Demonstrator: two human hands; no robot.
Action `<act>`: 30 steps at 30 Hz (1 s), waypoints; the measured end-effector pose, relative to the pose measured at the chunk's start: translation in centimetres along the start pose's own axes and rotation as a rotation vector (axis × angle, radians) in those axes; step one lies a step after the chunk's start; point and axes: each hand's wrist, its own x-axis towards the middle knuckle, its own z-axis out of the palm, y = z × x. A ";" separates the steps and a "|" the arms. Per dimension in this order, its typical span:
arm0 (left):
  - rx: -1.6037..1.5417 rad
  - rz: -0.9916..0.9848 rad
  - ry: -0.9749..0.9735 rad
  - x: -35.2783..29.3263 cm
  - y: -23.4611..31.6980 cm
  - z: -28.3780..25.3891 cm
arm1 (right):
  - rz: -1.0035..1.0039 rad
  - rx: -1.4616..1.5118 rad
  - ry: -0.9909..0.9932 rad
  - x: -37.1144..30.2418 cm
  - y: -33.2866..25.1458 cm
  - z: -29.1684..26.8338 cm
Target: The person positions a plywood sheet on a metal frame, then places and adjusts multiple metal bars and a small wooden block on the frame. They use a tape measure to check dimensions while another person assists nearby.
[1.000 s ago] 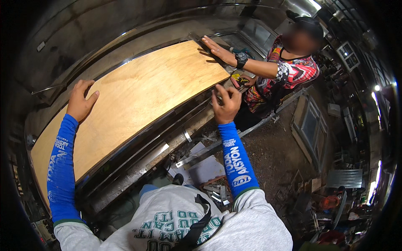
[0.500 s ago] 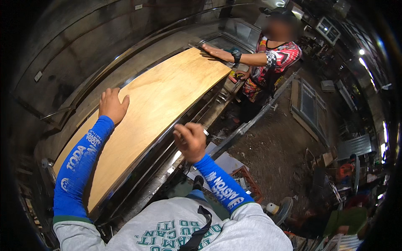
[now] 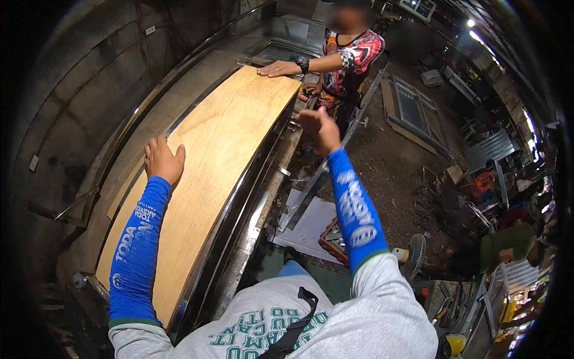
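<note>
A long plywood panel (image 3: 209, 149) lies over a dark metal frame (image 3: 222, 230), running away from me. My left hand (image 3: 163, 160) rests on the panel's left edge, palm down with fingers and thumb apart. Off the panel's right side, my right hand (image 3: 323, 133) is raised in the air with its fingers stretched out, holding nothing; motion blurs it a little. At the far end, a co-worker's hand (image 3: 280, 68) lies flat on the plywood. That person's other hand is by a small yellow and red object (image 3: 306, 91), too unclear to name.
A long metal bar (image 3: 323, 179) slants across on the right. Beneath it are a white sheet (image 3: 302, 230) and a crate (image 3: 333, 239) of metal pieces. A framed window (image 3: 412, 110) lies on the dirt floor. A fan (image 3: 417, 254) stands at lower right, near another person (image 3: 508, 246).
My right hand has swung forward and right, from beside the panel's near edge toward its far end, its curled fingers now extended. My left hand keeps its place on the panel. The view has turned right.
</note>
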 end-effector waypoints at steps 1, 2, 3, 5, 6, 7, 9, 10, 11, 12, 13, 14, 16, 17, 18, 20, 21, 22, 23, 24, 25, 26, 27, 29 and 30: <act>0.001 -0.015 -0.001 -0.1 -0.6 -0.2 | 0.084 -0.037 0.035 1.8 -1.1 -1.2; -0.026 -0.004 0.002 0.6 0.0 0.0 | 0.060 -0.104 0.047 3.9 -1.3 -4.9; 0.006 -0.026 -0.003 0.4 -1.0 -0.1 | 0.100 -0.167 0.065 5.4 -1.8 -4.3; 0.050 -0.041 -0.019 0.2 -0.5 -0.1 | 0.109 -0.251 0.057 8.4 -2.0 -6.4; 0.037 -0.032 -0.017 0.4 -0.6 -0.2 | 0.110 -0.309 0.036 9.9 -2.1 -7.0; 0.015 -0.019 -0.024 0.4 -0.3 -0.1 | 0.098 -0.278 0.020 11.3 -1.8 -8.1; -0.028 -0.026 -0.055 0.3 0.4 -0.5 | 0.074 -0.216 -0.013 14.4 -1.4 -9.7; -0.038 -0.038 -0.070 0.1 0.2 -0.6 | 0.065 -0.225 -0.005 15.7 -1.2 -9.2; -0.038 -0.044 -0.082 0.1 -0.1 -0.9 | 0.055 -0.224 0.005 16.7 -0.8 -8.4; -0.041 -0.048 -0.094 -0.1 -0.3 -1.0 | 0.044 -0.225 0.019 17.6 -0.4 -7.7; -0.047 -0.054 -0.093 -0.1 -0.2 -1.3 | 0.030 -0.202 0.020 18.5 -0.1 -7.7; -0.046 -0.048 -0.091 -0.2 -0.2 -1.2 | 0.014 -0.179 -0.003 19.2 0.5 -8.0; -0.045 -0.033 -0.085 -0.2 -0.3 -1.4 | -0.020 -0.132 -0.048 20.7 1.5 -8.5; -0.043 -0.029 -0.087 -0.4 -0.3 -1.4 | -0.012 -0.155 -0.037 20.7 2.0 -8.5; -0.042 -0.024 -0.090 -0.4 -0.2 -1.7 | -0.036 -0.127 -0.071 21.3 2.7 -8.6; -0.048 -0.015 -0.091 -0.3 -0.2 -1.9 | -0.069 -0.126 -0.050 21.4 3.5 -8.4; -0.048 -0.012 -0.094 -0.2 -0.6 -1.8 | -0.072 -0.080 -0.038 21.1 3.8 -8.1; -0.055 -0.012 -0.093 -0.3 -0.5 -1.6 | -0.090 -0.036 -0.043 20.8 3.7 -8.0; -0.064 -0.008 -0.097 -0.2 -0.2 -1.3 | -0.113 -0.027 -0.006 20.6 3.6 -8.7; -0.058 -0.014 -0.097 -0.2 0.0 -1.5 | -0.133 -0.004 0.019 20.6 3.9 -8.9; -0.048 -0.018 -0.096 -0.2 0.1 -1.5 | -0.108 -0.023 0.016 20.5 4.0 -8.6; -0.055 -0.019 -0.104 -0.2 0.3 -1.7 | -0.079 -0.030 0.013 20.3 4.2 -8.1; -0.062 -0.021 -0.113 -0.2 0.4 -1.8 | -0.067 -0.030 -0.008 20.2 4.2 -7.6; -0.059 -0.014 -0.116 -0.4 0.3 -1.8 | -0.099 -0.020 0.028 20.1 3.8 -7.4; -0.049 -0.008 -0.110 -0.5 0.1 -1.8 | -0.114 -0.015 0.045 20.0 3.7 -7.4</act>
